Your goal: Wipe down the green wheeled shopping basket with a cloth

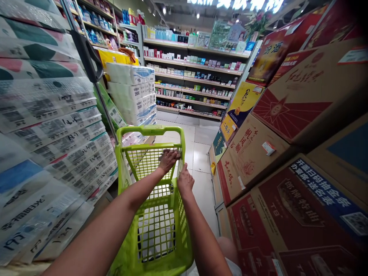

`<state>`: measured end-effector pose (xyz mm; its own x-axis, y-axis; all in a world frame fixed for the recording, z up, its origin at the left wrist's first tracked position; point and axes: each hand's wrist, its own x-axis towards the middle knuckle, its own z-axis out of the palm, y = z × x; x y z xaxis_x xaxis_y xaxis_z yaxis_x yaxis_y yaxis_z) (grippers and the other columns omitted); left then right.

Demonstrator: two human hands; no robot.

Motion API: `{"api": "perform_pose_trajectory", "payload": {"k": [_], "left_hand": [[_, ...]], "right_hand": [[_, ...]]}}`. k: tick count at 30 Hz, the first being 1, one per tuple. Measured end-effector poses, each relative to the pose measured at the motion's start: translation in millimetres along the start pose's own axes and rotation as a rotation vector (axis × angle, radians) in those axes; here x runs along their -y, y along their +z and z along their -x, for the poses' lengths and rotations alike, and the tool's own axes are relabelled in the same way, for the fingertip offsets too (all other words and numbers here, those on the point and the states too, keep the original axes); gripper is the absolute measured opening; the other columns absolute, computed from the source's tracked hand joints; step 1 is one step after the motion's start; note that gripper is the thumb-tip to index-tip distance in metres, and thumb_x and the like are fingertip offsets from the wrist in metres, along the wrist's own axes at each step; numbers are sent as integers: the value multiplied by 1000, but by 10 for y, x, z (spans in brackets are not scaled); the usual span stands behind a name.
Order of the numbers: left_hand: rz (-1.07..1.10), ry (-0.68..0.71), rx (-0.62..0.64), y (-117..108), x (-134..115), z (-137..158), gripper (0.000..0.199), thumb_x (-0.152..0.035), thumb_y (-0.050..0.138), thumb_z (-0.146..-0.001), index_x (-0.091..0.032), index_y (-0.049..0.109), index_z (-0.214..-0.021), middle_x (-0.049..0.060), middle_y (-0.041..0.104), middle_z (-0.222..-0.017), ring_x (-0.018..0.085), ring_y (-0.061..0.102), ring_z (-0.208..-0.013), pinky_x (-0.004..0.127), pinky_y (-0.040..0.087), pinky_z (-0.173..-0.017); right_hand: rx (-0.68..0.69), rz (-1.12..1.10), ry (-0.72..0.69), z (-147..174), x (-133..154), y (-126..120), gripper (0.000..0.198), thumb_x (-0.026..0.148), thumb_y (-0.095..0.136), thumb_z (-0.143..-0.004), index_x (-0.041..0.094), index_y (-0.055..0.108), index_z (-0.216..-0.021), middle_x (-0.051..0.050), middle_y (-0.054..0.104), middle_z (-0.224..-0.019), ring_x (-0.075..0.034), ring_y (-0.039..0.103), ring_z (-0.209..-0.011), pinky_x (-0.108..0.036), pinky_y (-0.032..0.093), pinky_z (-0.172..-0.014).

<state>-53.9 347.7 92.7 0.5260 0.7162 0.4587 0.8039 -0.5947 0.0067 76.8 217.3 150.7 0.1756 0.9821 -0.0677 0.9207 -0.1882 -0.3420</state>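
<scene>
A lime-green plastic shopping basket [149, 203] with a lattice floor and a raised handle stands below me. My left hand [169, 160] reaches over into it. Its fingers are stretched toward the inner right side, near the top, and seem to touch it. My right hand [185, 179] is closed around the right rim of the basket from outside, thumb up. A long black-and-grey pull handle [92, 65] rises from the left side of the basket. Through the lattice only greyish and dark patches show.
Wrapped paper packs [54, 115] are stacked high on the left, with another paper stack [135, 92] ahead. Cartons [250, 145] line the right side closely. Pale floor tiles [201, 157] lead to cosmetics shelves [195, 73] at the back.
</scene>
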Motion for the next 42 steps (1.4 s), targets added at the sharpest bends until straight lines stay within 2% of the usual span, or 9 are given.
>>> {"api": "perform_pose_trajectory", "payload": {"k": [6,14,18,20,25,29,36,39,42], "left_hand": [[67,20,343,147,207,731,41,0,55,-79,-27,72,-106,8,69,-113,27,56,-119,45,44,-108],[-55,295,334,-466,250,-95,49,9,58,-75,-30,74,-101,5,68,-122,24,54,-122,42,44,-109],[-121,304,238,-945,606,34,45,-2,59,-87,-32,72,-118,6,65,-130,25,54,-121,43,44,-106],[-152,192,116,-1152,805,259,41,-10,55,-93,-30,70,-125,9,63,-135,29,52,-123,48,43,-106],[-226,-442,-95,-1433,1081,586,47,-8,48,-90,-20,67,-131,18,59,-134,37,51,-124,55,42,-104],[-99,-533,-11,-1307,835,262,52,-1,45,-86,-19,67,-130,15,62,-132,32,58,-113,50,43,-101],[-2,-399,44,-743,-158,-606,52,2,44,-90,-28,69,-124,9,67,-129,29,57,-116,49,39,-100],[-17,-335,83,-749,-195,-632,50,1,45,-92,-27,69,-126,10,66,-131,28,55,-118,45,38,-99],[-37,-334,114,-925,108,-441,44,-3,49,-93,-27,70,-124,10,67,-126,27,55,-111,41,39,-94]], "right_hand": [[7,-7,-5,-22,-7,9,69,1,43,-95,15,23,-159,-15,72,-113,-22,75,-102,-29,56,-81],[12,-11,-4,-1,-12,-16,72,0,47,-94,17,23,-160,-15,72,-115,-22,74,-102,-29,56,-81],[7,-26,-2,2,-25,-12,71,0,44,-94,16,22,-160,-15,72,-112,-23,74,-101,-31,57,-81],[5,-31,-7,10,-21,-9,72,0,42,-94,16,20,-161,-15,72,-113,-23,74,-100,-32,58,-80],[19,-26,-19,44,5,-2,76,-4,40,-93,17,17,-163,-16,71,-115,-23,74,-100,-32,58,-79],[17,-20,-24,47,11,19,74,-2,38,-94,16,17,-163,-16,71,-116,-24,74,-101,-33,59,-79],[-3,-24,-15,15,-43,14,72,2,40,-95,18,17,-161,-17,70,-117,-23,74,-103,-34,56,-83],[-5,-29,2,-15,-119,-11,70,4,42,-95,18,20,-160,-16,71,-116,-24,74,-103,-34,56,-83],[4,-31,18,-37,-209,-44,69,4,43,-95,18,21,-159,-15,71,-115,-23,74,-101,-32,55,-80]]}}
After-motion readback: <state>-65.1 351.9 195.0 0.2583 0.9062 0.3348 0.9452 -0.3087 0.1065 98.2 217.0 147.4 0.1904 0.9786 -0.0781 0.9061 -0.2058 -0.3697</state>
